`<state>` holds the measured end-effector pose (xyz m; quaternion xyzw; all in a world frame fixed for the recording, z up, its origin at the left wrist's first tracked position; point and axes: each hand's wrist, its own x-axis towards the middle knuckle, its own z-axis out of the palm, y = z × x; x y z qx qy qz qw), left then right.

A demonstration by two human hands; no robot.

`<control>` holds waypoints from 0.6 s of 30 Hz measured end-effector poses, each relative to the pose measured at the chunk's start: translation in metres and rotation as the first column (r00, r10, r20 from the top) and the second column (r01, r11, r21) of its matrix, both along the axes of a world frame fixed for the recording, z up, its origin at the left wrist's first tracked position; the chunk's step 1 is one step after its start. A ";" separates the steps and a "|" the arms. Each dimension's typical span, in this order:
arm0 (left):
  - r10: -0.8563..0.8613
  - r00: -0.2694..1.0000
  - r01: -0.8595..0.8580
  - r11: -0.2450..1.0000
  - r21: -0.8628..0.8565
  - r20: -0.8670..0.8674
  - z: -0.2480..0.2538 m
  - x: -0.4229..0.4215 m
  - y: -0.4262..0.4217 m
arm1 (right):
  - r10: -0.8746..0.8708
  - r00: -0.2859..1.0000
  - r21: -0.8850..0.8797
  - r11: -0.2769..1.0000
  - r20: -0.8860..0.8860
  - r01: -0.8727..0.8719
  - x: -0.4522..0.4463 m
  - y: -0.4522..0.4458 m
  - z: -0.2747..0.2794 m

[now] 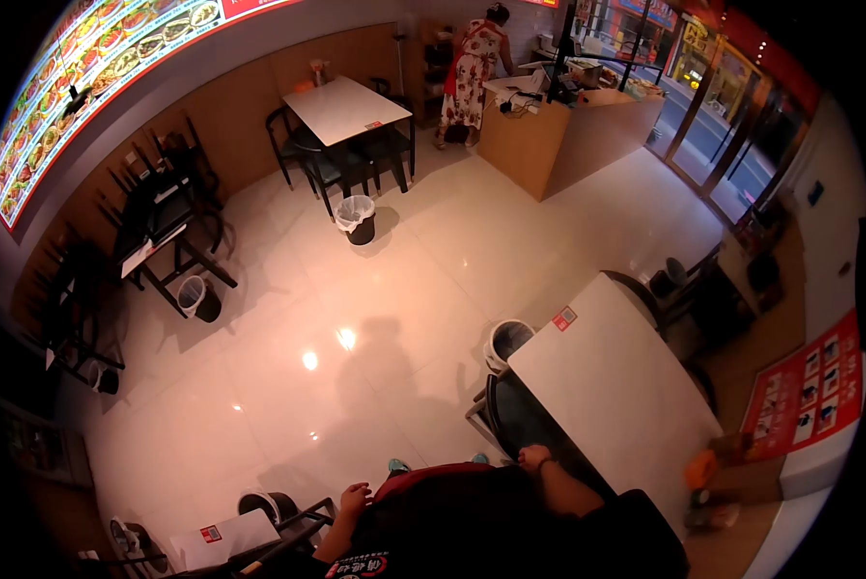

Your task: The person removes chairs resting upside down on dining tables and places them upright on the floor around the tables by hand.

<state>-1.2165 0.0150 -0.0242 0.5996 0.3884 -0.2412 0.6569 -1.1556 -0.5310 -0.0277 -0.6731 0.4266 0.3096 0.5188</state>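
My left hand (357, 498) hangs at the lower middle, beside my dark clothing. Its fingers are loosely bent and a little apart, with nothing seen in them. Near it is a dark chair frame (303, 531). My right hand (533, 457), with a dark band at the wrist, is on the other side of my body. Its fingers are curled, and what they hold, if anything, is hidden. It is nearest to a dark chair (520, 420) at the edge of a white table (607, 376); whether they touch I cannot tell.
A lined bin (508, 340) stands by the white table's corner. Ahead, another bin (357, 222) sits before a table (346, 109) with chairs. Stacked chairs (163, 193) line the left wall. A person (474, 72) in a floral dress stands behind a counter (558, 145). Glass doors (713, 116) are at right.
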 end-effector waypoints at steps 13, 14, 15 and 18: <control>0.105 0.974 -0.123 0.989 -0.081 -0.201 -0.027 0.009 0.109 | 0.349 0.936 -0.252 0.912 0.057 -0.324 0.053 0.121 0.042; 0.105 0.974 -0.123 0.989 -0.080 -0.203 -0.027 0.011 0.118 | 0.348 0.936 -0.250 0.912 0.056 -0.325 0.058 0.126 0.041; 0.114 0.971 -0.128 0.990 -0.055 -0.210 -0.027 0.012 0.124 | 0.354 0.935 -0.260 0.907 0.040 -0.332 0.063 0.130 0.041; 0.155 0.960 -0.168 0.985 -0.036 -0.233 -0.030 0.027 0.141 | 0.367 0.930 -0.272 0.896 0.009 -0.350 0.085 0.143 0.038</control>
